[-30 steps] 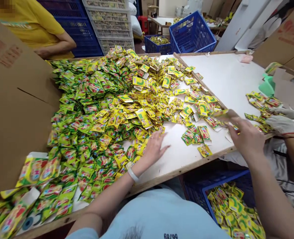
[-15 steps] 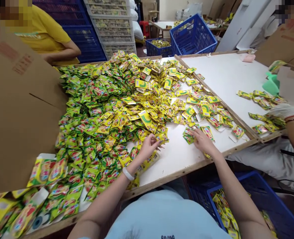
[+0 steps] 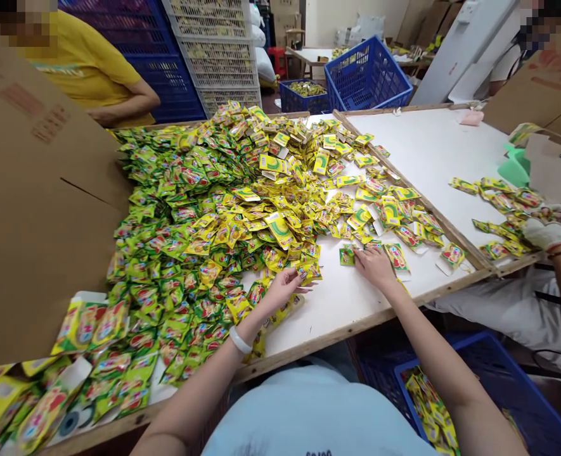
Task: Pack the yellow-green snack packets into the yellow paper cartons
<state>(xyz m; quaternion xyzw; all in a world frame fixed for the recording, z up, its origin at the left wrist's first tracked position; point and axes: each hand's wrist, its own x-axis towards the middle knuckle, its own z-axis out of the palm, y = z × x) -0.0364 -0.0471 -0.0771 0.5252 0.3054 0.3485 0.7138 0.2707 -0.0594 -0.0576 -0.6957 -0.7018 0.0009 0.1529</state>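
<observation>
My left hand (image 3: 284, 290) is over the near edge of the pile, empty, its fingers apart and pointing right. Beside its fingertips lies a small yellow packet (image 3: 312, 271). On the white tabletop (image 3: 328, 297), my right hand (image 3: 376, 267) has its fingertips closed on a small green packet (image 3: 347, 256), which sticks out to their left. Just right of that hand lies a flat yellow-and-red box (image 3: 396, 256). A large heap of green packets (image 3: 180, 190) and yellow packets (image 3: 261, 215) covers the table's left and middle.
A cardboard carton (image 3: 37, 221) stands at the left. A wooden divider (image 3: 432, 215) crosses the table; beyond it a co-worker's gloved hand (image 3: 544, 235) is among packets. Below the front edge is a blue crate (image 3: 494, 361). Another person in a yellow shirt (image 3: 94, 57) is across the table.
My right hand has moved left with the green packet. My left hand has stayed near the yellow packet, its fingers reaching slightly further right. The co-worker's gloved hand has shifted.
</observation>
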